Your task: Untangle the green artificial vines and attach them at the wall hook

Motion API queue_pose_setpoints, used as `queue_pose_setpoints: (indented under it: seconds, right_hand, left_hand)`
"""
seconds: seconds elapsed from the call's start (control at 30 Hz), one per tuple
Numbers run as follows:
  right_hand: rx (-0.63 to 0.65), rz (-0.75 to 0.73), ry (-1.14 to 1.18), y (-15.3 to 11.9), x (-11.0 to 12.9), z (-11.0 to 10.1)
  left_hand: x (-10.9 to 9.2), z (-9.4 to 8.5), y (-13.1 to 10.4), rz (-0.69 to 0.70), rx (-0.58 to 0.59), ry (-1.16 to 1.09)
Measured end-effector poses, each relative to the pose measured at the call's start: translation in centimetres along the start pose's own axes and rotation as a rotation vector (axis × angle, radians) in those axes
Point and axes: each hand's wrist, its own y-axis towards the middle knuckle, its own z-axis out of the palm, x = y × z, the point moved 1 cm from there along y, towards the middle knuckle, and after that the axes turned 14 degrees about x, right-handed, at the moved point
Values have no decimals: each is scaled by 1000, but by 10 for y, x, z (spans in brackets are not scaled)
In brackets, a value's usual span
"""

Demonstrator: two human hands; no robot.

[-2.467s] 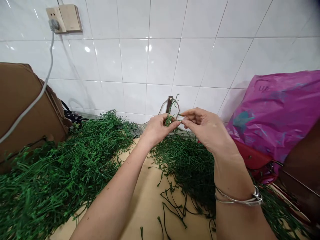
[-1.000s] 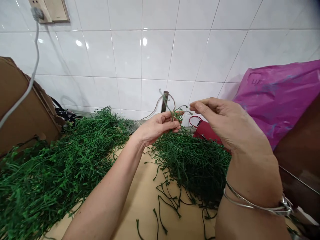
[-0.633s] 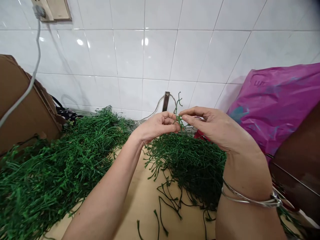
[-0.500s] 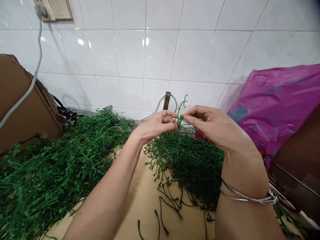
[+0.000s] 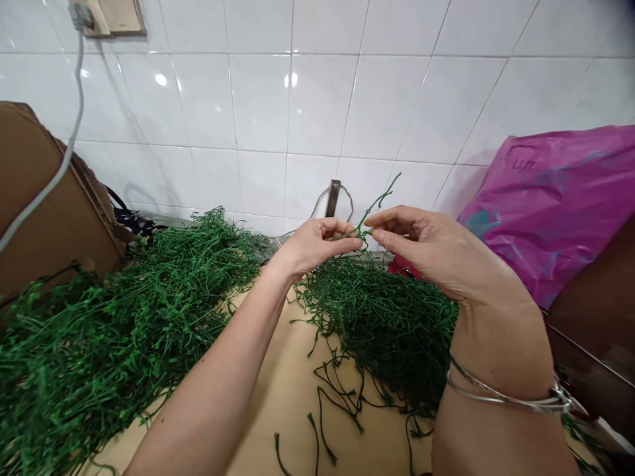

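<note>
Between the fingertips of my left hand (image 5: 315, 248) is a thin, branched green stem (image 5: 372, 208), plastic-looking, its upper end slanting up to the right. My right hand (image 5: 436, 254), with a silver bangle on its wrist, pinches at a side piece of the same stem with thumb and forefinger. Just below both hands lies a heap of loose dark green stems (image 5: 377, 311). Left of my left forearm spreads a bigger pile of brighter green branched stems (image 5: 133, 330). The stem's lower part is partly hidden by my fingers.
A pale tabletop (image 5: 268, 390) shows between the piles, with several single stems near its front. A cardboard box (image 5: 44, 192) stands at the left, a pink plastic bag (image 5: 555, 205) at the right. Behind is a white tiled wall (image 5: 258, 99) with a plugged-in cable (image 5: 69, 145).
The held stem has swung from nearly upright to leaning right. Both hands have shifted slightly to the right in the view.
</note>
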Motion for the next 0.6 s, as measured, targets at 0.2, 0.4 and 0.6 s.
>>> queue_pose_setpoints:
  seconds: [0.2,0.4,0.6]
  right_hand:
    - [60,-20,12,4,-3,4]
    - [70,-37,153,6,-4,7]
    - [-66,-42,102,15,-8,18]
  left_hand:
    - [2,-5,-1,-6,45,72]
    - [-3,-9,-5,-5,113,141]
    - [-1,-4,-1,24,55,242]
